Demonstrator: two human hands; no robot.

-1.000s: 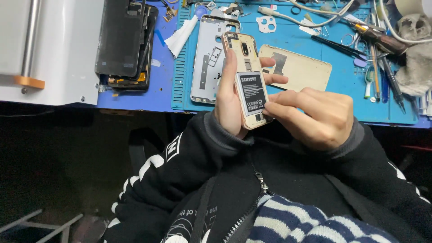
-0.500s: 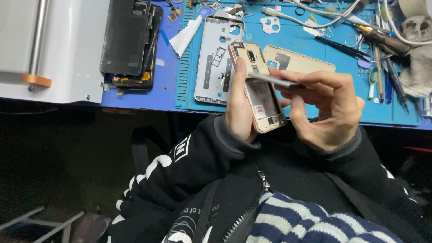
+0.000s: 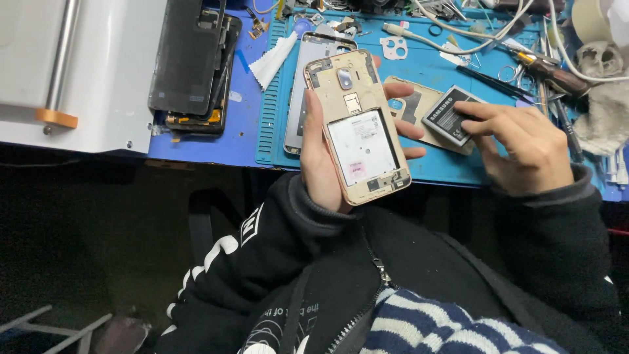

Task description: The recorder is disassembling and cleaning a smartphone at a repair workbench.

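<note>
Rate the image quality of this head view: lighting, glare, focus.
Head view: the blue work mat is brightly and evenly lit, the area under the bench nearly black; the white machine housing looks close to washed out; the gold phone frame with its empty battery bay in the left hand is sharp; no motion blur on the right hand.

It was a phone repair workshop; a blue mat (image 3: 452, 167) covered the bench; opened phones (image 3: 190, 62), a bare frame (image 3: 308, 85), screwdrivers (image 3: 547, 69), cables (image 3: 452, 29) and small loose parts (image 3: 393, 47) lay scattered across it; a white machine (image 3: 85, 72) stood alongside.
</note>
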